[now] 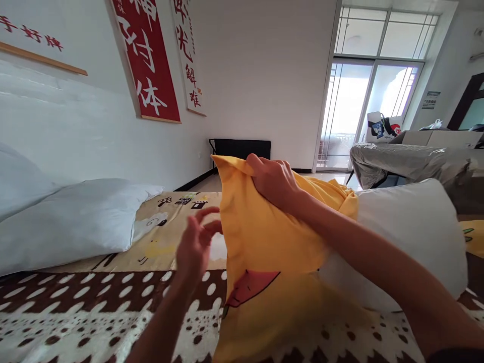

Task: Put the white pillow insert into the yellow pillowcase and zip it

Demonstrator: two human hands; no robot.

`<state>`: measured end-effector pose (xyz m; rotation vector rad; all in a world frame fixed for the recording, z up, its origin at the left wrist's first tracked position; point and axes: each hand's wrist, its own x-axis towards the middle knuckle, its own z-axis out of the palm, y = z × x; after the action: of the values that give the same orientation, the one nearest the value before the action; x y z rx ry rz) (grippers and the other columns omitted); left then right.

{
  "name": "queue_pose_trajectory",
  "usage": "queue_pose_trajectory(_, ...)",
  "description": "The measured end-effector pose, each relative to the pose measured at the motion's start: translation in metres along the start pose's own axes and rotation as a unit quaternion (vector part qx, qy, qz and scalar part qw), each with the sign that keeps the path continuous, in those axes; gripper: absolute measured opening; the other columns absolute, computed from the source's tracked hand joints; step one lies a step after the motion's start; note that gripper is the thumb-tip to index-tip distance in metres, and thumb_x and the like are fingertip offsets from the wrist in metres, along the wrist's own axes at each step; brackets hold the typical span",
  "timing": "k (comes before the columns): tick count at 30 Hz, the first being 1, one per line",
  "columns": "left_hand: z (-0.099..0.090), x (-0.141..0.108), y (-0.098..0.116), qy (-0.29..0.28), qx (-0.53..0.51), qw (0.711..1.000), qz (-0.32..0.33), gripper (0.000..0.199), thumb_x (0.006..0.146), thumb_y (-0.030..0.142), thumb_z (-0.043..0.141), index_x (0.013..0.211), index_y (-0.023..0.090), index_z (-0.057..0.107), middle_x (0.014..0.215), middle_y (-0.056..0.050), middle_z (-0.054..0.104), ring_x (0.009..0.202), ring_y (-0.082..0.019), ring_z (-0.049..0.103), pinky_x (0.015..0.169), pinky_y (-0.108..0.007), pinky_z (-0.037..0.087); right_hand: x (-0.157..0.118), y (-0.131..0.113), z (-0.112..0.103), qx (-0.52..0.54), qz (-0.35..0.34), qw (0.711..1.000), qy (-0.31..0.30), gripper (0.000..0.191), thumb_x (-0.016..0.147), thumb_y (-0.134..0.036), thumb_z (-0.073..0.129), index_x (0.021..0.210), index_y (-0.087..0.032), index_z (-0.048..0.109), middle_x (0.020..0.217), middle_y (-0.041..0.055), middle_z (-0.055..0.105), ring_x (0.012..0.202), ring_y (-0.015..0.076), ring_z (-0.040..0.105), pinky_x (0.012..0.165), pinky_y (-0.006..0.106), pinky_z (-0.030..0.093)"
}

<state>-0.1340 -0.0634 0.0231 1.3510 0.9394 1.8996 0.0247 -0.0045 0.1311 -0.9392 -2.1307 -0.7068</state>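
A yellow pillowcase (pixel 272 237) with a red printed patch stands up in front of me, partly pulled over a white pillow (pixel 408 237) on the right. My right hand (pixel 274 179) is closed on the pillowcase's upper edge, fingers wrapped over the fabric. Just left of the pillowcase's side edge is my left hand (pixel 194 244), its curved fingers apart. The fingertips reach that edge, and I cannot tell whether they touch it. How far the pillow goes inside the case is hidden by the fabric and my right forearm.
White pillows (pixel 86 217) lie on the left by the wall. Beneath everything is a brown and white spotted blanket (pixel 94 302) over a beige printed sheet (pixel 159 237). Plastic-covered furniture (pixel 401 161) stands at the right, near a glass door (pixel 348 116). A black folded frame (pixel 242 148) stands behind.
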Motion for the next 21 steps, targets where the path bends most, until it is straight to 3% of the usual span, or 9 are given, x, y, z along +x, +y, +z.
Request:
queue_pose_trajectory(2, 0.003, 0.012, 0.021, -0.022, 0.004, 1.0, 0.012, 0.06, 0.068, 0.064, 0.06, 0.11, 0.022, 0.054, 0.09, -0.006, 0.068, 0.083, -0.021, 0.063, 0.065, -0.028, 0.049, 0.001, -0.004, -0.002, 0.031, 0.009, 0.999, -0.005, 0.017, 0.085, -0.015, 0.038, 0.092, -0.018, 0.054, 0.075, 0.0013, 0.06, 0.058, 0.0116, 0.045, 0.054, 0.026, 0.022)
queue_pose_trajectory(4, 0.015, 0.021, 0.041, -0.049, 0.059, 0.997, -0.018, 0.066, 0.058, 0.047, 0.075, 0.115, 0.021, 0.055, 0.093, -0.006, 0.068, 0.08, -0.022, 0.064, 0.061, -0.027, 0.05, 0.003, -0.01, -0.007, 0.084, -0.001, 0.996, -0.016, 0.015, 0.083, -0.014, 0.041, 0.088, -0.017, 0.055, 0.075, 0.0015, 0.06, 0.06, 0.0113, 0.045, 0.056, 0.025, 0.025)
queue_pose_trajectory(7, 0.037, 0.024, 0.062, -0.029, 0.108, 0.992, -0.057, 0.054, 0.054, 0.037, 0.079, 0.101, 0.015, 0.063, 0.082, -0.005, 0.067, 0.068, -0.02, 0.063, 0.052, -0.024, 0.048, 0.004, -0.005, -0.024, 0.232, -0.056, 0.97, -0.056, 0.016, 0.085, -0.018, 0.042, 0.088, -0.016, 0.058, 0.075, 0.0, 0.06, 0.065, 0.0105, 0.047, 0.06, 0.023, 0.031)
queue_pose_trajectory(11, 0.049, 0.011, 0.08, 0.09, 0.103, 0.989, -0.062, 0.051, 0.052, 0.045, 0.078, 0.087, 0.011, 0.064, 0.07, -0.002, 0.063, 0.057, -0.014, 0.056, 0.042, -0.019, 0.041, -0.005, 0.052, -0.05, 0.379, -0.153, 0.885, -0.223, 0.025, 0.088, -0.034, 0.049, 0.101, -0.017, 0.062, 0.088, 0.0005, 0.063, 0.079, 0.0112, 0.053, 0.068, 0.023, 0.039)
queue_pose_trajectory(14, 0.045, -0.005, 0.091, 0.172, 0.169, 0.97, -0.04, 0.041, 0.052, 0.046, 0.076, 0.073, 0.013, 0.062, 0.054, 0.002, 0.053, 0.046, -0.01, 0.044, 0.034, -0.017, 0.03, -0.025, 0.112, -0.054, 0.355, -0.098, 0.867, -0.336, 0.034, 0.083, -0.043, 0.057, 0.107, -0.02, 0.063, 0.101, 0.0031, 0.065, 0.09, 0.0144, 0.057, 0.076, 0.025, 0.041)
queue_pose_trajectory(18, 0.034, -0.017, 0.1, 0.154, 0.216, 0.964, 0.018, 0.032, 0.056, 0.044, 0.071, 0.074, 0.018, 0.062, 0.056, 0.004, 0.048, 0.048, -0.009, 0.04, 0.033, -0.015, 0.03, -0.059, 0.165, -0.05, 0.334, 0.029, 0.833, -0.44, 0.045, 0.08, -0.055, 0.054, 0.104, -0.018, 0.064, 0.101, 0.0041, 0.066, 0.084, 0.015, 0.059, 0.07, 0.024, 0.043)
queue_pose_trajectory(21, 0.027, -0.011, 0.099, 0.153, 0.222, 0.962, 0.033, 0.03, 0.058, 0.044, 0.069, 0.071, 0.018, 0.059, 0.055, 0.003, 0.047, 0.048, -0.009, 0.04, 0.032, -0.014, 0.031, -0.084, 0.181, -0.054, 0.356, 0.049, 0.84, -0.408, 0.045, 0.079, -0.054, 0.055, 0.102, -0.017, 0.065, 0.098, 0.0039, 0.064, 0.083, 0.0151, 0.057, 0.068, 0.024, 0.042)
